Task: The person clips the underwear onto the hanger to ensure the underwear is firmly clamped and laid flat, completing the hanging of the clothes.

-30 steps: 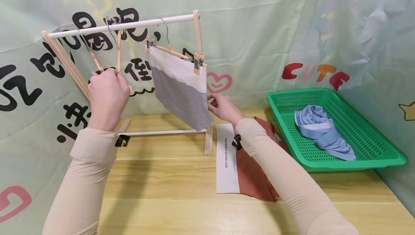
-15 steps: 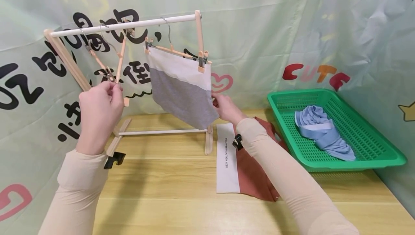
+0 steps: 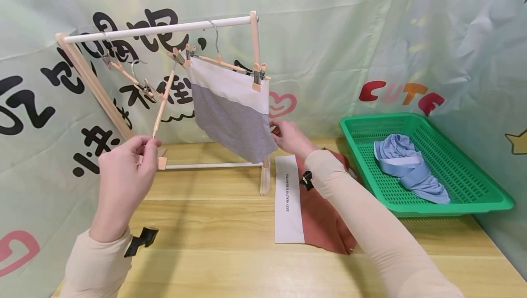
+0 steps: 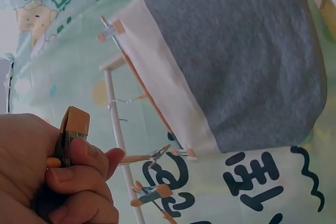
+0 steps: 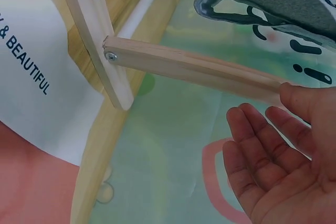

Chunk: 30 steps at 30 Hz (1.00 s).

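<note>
— Pinching anything with the left grip (image 3: 125, 177)?
— Yes, one end of a clip hanger (image 3: 164, 100), tilted below the rail (image 3: 160, 29).
— And with the right grip (image 3: 291, 138)?
— Relaxed, loosely uncurled beside the upright (image 5: 194, 71) (touching or not, can't tell).

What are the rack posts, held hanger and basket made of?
Rack posts: bare wood, matte, with visible grain.
Held hanger: smooth peach bar, wood or plastic, can't tell; hook looks like metal wire, thin and gray.
Basket: likely molded plastic, semi-gloss green, with regular perforations.
</note>
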Available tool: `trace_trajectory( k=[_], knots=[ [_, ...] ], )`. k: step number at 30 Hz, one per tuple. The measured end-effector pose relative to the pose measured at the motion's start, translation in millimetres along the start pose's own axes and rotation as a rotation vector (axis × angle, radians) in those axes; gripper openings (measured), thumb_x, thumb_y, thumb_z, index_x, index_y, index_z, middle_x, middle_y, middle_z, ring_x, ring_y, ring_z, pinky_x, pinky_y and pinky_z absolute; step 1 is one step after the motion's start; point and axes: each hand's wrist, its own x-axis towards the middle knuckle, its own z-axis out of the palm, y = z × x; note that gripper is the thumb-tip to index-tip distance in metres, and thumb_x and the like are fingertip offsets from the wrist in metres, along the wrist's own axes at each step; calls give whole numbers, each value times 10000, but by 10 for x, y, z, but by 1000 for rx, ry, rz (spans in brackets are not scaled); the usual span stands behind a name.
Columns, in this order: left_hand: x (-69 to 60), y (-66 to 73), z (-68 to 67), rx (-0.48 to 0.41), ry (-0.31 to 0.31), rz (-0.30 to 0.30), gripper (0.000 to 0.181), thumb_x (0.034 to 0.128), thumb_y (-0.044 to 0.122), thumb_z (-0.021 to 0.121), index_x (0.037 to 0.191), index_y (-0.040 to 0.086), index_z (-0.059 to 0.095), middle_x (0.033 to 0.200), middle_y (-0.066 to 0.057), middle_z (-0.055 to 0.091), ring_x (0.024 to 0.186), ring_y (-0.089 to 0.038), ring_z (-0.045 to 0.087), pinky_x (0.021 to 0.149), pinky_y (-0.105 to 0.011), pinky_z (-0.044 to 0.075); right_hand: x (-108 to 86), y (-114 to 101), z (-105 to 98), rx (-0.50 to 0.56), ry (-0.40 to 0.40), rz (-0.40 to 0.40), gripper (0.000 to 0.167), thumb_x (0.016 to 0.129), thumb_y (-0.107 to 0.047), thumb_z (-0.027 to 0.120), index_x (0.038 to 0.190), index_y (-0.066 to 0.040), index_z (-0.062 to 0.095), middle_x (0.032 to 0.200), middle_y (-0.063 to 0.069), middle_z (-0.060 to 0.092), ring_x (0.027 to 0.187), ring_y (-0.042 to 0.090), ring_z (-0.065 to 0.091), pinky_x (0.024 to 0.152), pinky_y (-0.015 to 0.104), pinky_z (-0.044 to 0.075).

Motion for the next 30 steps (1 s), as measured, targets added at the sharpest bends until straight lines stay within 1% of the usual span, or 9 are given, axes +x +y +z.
trace_trajectory(
  k=[2,6,8,11,16,18,21,24,30],
  knots=[
    [-56,19,-16,-10,-2,4,306,1071,150,545,952,72,816,796,-123,800,399,21,334,371,-226,232,-9,-4,-5,-2,-5,5,319,1070,-109,611,1360,15,657,1147,199,794,1067,310,776,943,426,625],
    [-152,76,-48,-30,-5,20,280,1070,157,572,948,97,817,769,-92,792,399,16,338,369,-226,234,-23,-5,-8,-1,-15,13,322,1072,-121,611,1364,8,653,1153,198,794,1073,309,776,950,429,624],
    [-191,105,-61,-44,0,34,263,1066,149,589,948,102,820,752,-86,785,410,35,357,372,-221,239,-28,-4,-13,0,-23,14,331,1076,-128,608,1375,9,646,1164,203,790,1080,313,774,954,435,623],
    [-234,154,-85,-64,10,66,238,1056,124,610,949,102,823,731,-79,777,417,64,351,371,-209,236,-40,2,-25,-4,-39,20,346,1086,-144,597,1398,2,633,1186,203,779,1091,313,764,960,441,619],
    [-285,239,-130,-96,33,124,200,1042,95,646,956,106,826,706,-63,768,462,118,405,371,-172,249,-64,19,-42,-32,-50,14,348,1085,-161,600,1395,-6,641,1180,187,780,1082,300,762,964,440,616],
    [-302,282,-143,-116,37,140,189,1039,93,655,959,107,827,688,-49,757,482,122,431,376,-162,262,-82,26,-55,-47,-52,6,345,1080,-159,606,1386,-6,650,1165,179,785,1069,292,765,959,438,617],
    [-326,344,-154,-144,42,162,176,1034,87,663,970,107,826,645,-4,722,482,116,432,391,-148,283,-113,45,-79,-61,-57,1,338,1079,-159,609,1378,-9,662,1151,170,786,1059,285,761,955,437,614],
    [-339,407,-146,-166,40,175,159,1031,80,673,984,106,822,614,35,679,462,96,402,406,-143,291,-155,88,-108,-65,-64,8,317,1079,-174,627,1346,-12,679,1133,160,786,1051,282,757,946,436,611],
    [-343,549,-89,-234,20,224,150,1027,41,672,1010,90,813,589,80,617,465,67,410,414,-133,317,-272,181,-202,-82,-80,11,297,1069,-186,652,1294,2,697,1110,161,792,1044,294,758,948,458,607]
  ],
)
